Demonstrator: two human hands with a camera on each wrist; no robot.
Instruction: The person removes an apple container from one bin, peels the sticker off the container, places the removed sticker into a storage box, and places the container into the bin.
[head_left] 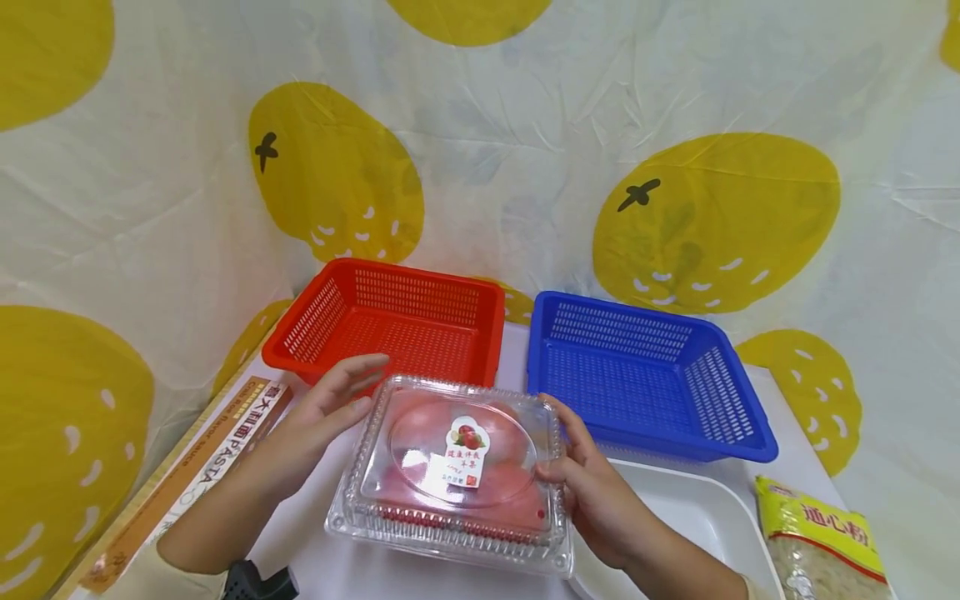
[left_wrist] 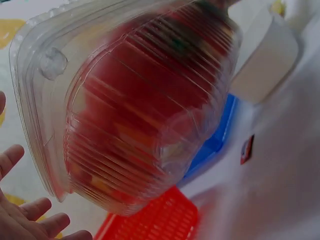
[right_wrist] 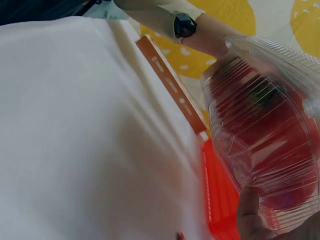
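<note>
A clear plastic clamshell box (head_left: 382,467) of red fruit, with a small picture label (head_left: 463,454) on its lid, is held up over the white table. My right hand (head_left: 596,492) grips its right side, thumb on the lid and fingers round the edge. At the box's upper left, my left hand (head_left: 322,421) has its fingers spread and extended beside the rim. From the left wrist view, those fingers (left_wrist: 30,210) stand off the box's side. Through the ribbed plastic (right_wrist: 265,130), a dark green patch shows among the red.
Behind the box stand a red basket (head_left: 491,325) at left and a blue basket (head_left: 536,350) at right. A white tray (head_left: 675,475) lies partly under my right forearm. To its right is a yellow-topped pasta bag (head_left: 821,533); long pasta boxes (head_left: 187,475) lie at left.
</note>
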